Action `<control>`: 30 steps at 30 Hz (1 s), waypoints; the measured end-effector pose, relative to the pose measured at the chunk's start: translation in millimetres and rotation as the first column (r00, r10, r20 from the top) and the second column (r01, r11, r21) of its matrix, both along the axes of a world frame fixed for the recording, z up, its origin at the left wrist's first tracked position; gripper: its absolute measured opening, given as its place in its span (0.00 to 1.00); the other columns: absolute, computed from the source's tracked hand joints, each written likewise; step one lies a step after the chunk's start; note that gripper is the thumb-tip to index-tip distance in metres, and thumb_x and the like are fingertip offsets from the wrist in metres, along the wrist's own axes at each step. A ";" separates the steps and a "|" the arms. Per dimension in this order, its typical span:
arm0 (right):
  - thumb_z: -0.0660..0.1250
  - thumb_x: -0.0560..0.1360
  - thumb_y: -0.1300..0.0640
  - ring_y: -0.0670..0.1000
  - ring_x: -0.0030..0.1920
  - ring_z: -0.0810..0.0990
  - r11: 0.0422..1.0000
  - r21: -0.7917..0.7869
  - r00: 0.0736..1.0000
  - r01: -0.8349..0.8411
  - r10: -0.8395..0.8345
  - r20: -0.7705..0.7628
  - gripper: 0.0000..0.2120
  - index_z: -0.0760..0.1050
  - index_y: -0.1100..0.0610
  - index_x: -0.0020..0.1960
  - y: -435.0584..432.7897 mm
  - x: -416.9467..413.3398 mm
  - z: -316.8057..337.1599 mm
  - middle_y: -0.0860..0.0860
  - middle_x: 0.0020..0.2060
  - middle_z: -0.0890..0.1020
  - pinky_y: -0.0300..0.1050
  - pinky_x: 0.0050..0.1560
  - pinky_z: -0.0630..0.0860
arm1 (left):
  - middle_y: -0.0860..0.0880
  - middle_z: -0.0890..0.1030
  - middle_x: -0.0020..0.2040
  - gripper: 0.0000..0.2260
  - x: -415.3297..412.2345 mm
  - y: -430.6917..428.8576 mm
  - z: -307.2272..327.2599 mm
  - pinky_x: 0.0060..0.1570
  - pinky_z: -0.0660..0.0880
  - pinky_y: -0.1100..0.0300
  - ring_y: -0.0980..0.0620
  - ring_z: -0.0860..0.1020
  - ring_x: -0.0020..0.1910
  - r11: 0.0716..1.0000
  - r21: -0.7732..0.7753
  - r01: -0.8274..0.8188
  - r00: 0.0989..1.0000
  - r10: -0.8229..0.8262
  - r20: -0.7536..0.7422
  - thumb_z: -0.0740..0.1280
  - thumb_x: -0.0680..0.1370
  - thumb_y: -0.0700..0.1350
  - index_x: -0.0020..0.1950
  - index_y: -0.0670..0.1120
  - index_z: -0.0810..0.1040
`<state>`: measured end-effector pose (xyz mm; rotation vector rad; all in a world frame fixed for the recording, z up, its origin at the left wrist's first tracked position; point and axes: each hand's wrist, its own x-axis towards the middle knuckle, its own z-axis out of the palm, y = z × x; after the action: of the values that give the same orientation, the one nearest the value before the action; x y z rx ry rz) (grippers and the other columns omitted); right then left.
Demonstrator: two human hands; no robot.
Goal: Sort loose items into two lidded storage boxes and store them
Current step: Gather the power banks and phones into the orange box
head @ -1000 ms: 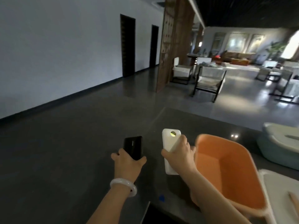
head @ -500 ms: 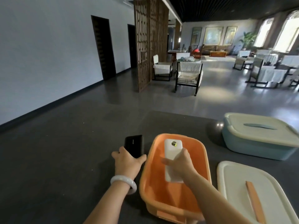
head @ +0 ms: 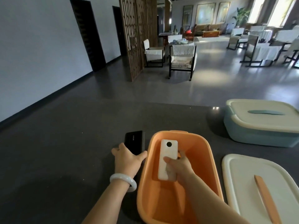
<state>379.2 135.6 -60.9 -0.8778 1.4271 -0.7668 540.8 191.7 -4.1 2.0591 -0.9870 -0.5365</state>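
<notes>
Your right hand pinches the white power bank by its long edges inside the orange box; your left hand grips the black power bank beside it. Both are probably dense and slick, so hold them mid-body.

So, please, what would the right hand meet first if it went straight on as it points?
Probably the far wall of the orange box, the white power bank in the right hand touching first; depth unclear.
</notes>
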 end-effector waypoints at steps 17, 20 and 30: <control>0.75 0.71 0.54 0.55 0.50 0.80 1.000 0.010 0.988 0.021 -0.019 -0.150 0.24 0.66 0.51 0.60 -3.8 16.4 -27.5 0.52 0.54 0.78 0.59 0.55 0.78 | 0.49 0.63 0.54 0.32 17.9 -14.8 -21.7 0.29 0.65 0.67 0.56 0.70 0.38 0.994 0.005 0.111 0.994 -0.111 0.007 0.78 0.66 0.56 0.61 0.46 0.66; 0.77 0.69 0.53 0.57 0.52 0.80 1.000 -0.006 0.977 0.018 -0.018 -0.213 0.24 0.68 0.52 0.59 -0.9 19.6 -29.1 0.53 0.54 0.78 0.61 0.57 0.77 | 0.48 0.64 0.56 0.32 18.6 -15.5 -22.9 0.29 0.65 0.67 0.56 0.70 0.38 0.994 0.003 0.113 0.994 -0.113 0.005 0.78 0.65 0.57 0.61 0.47 0.66; 0.76 0.68 0.46 0.57 0.55 0.79 0.998 -0.036 0.908 -0.060 0.040 -0.417 0.28 0.69 0.51 0.63 2.0 17.1 -27.0 0.52 0.57 0.77 0.58 0.57 0.78 | 0.46 0.65 0.59 0.32 17.1 -15.2 -20.9 0.35 0.70 0.63 0.51 0.73 0.43 0.994 0.007 0.109 0.994 -0.109 0.004 0.78 0.66 0.56 0.62 0.45 0.67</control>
<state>396.3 137.6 -87.9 -1.1608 1.7566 -0.5966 557.9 176.6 -25.0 2.0220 -1.1065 -0.5926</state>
